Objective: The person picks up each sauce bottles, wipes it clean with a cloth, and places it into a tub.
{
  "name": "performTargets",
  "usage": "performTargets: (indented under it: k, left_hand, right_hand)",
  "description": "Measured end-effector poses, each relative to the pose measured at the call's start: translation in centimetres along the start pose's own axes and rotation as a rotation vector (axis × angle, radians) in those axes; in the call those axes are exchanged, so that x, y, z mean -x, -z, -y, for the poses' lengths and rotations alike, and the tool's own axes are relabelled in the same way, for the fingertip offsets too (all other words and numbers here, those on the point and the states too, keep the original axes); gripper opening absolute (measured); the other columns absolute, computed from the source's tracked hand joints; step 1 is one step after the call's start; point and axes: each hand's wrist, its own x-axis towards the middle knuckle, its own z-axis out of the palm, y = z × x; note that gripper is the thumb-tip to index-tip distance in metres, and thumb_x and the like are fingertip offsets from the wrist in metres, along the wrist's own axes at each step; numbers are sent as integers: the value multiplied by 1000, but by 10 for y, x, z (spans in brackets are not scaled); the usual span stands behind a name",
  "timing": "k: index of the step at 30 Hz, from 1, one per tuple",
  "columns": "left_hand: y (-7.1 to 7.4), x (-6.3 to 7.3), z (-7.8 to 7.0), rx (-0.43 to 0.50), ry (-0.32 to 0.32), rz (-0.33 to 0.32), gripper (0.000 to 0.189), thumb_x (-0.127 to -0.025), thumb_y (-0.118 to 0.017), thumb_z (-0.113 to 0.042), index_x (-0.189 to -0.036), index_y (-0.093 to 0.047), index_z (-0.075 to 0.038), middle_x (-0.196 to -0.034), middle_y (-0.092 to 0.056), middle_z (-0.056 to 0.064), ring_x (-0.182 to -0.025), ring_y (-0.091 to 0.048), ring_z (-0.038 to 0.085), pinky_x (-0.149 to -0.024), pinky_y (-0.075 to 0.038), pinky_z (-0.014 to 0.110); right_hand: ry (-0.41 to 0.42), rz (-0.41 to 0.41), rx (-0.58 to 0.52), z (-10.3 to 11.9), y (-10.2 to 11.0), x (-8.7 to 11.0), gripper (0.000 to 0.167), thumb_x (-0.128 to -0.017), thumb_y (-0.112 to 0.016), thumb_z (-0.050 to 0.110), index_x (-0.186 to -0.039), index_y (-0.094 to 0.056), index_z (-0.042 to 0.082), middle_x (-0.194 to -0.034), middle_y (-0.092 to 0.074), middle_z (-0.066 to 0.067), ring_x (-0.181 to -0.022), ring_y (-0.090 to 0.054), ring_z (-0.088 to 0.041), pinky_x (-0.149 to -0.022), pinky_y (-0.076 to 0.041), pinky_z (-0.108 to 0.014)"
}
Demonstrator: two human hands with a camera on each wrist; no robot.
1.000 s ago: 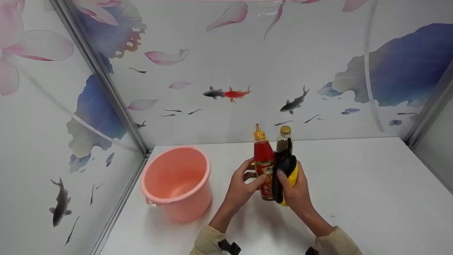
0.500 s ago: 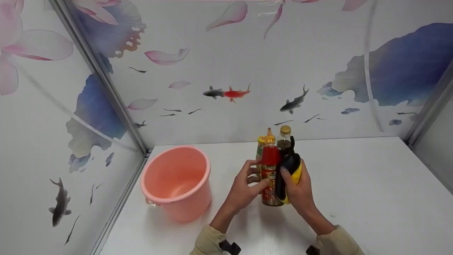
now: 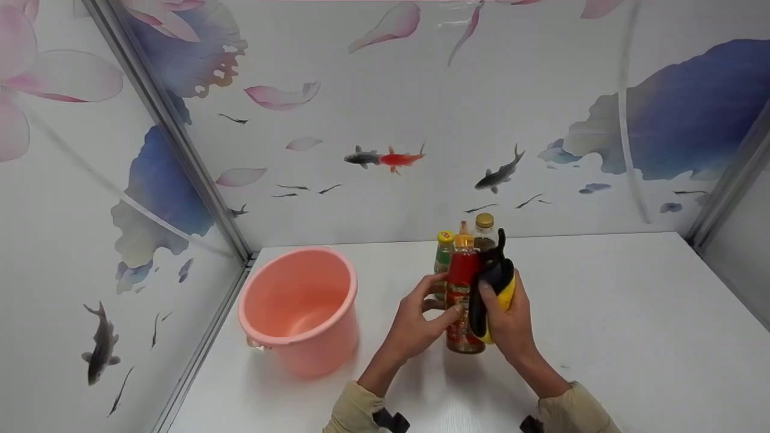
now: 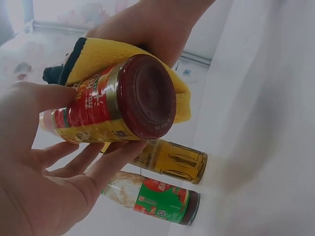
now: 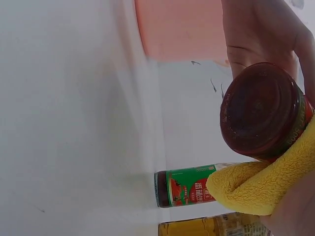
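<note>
Above the tabletop, your left hand holds the red sauce bottle, fingers part-curled; your right hand grips a yellow-and-black cloth against it. A green-labelled bottle and amber bottle stand behind; a pink bucket stands near the far left corner.

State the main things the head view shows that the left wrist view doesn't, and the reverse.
Head only: the round pink plastic bucket and the orange nozzle cap of the red-labelled cylindrical sauce bottle. Left wrist only: that bottle's round underside. Both: the sauce bottle, left hand, right hand, yellow-and-black cloth, green-labelled bottle and amber bottle.
</note>
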Motion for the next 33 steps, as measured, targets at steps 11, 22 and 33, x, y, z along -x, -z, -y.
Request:
performTargets:
  k: [11, 22, 33]
  left_hand:
    - [3, -2, -1, 4, -35, -136, 53, -102, -77, -37, -151, -57, -30, -140, -72, -3, -120, -75, 20, -100, -62, 31]
    - [9, -4, -5, 64, -51, -152, 50, -103, -76, -33, -147, -55, -24, -151, -65, 3, -131, -69, 17, -106, -60, 35]
    - [4, 0, -4, 53, -8, -58, 71, -96, -84, -35, -154, -44, -28, -151, -62, 1, -123, -72, 21, -90, -67, 39]
  right_hand:
    - [-15, 18, 10, -2, -5, 5, 42, -111, -63, 19, -150, -48, 16, -123, -64, -3, -108, -67, -26, -93, -62, -27]
    - [-8, 35, 19, -6, -11, 10, 44, -110, -64, 14, -151, -48, 14, -124, -64, -3, -108, -67, -23, -94, -60, -26]
    - [-4, 25, 4, -6, -8, 9, 43, -110, -63, 15, -150, -48, 14, -123, -64, -4, -105, -66, -25, -93, -61, -26]
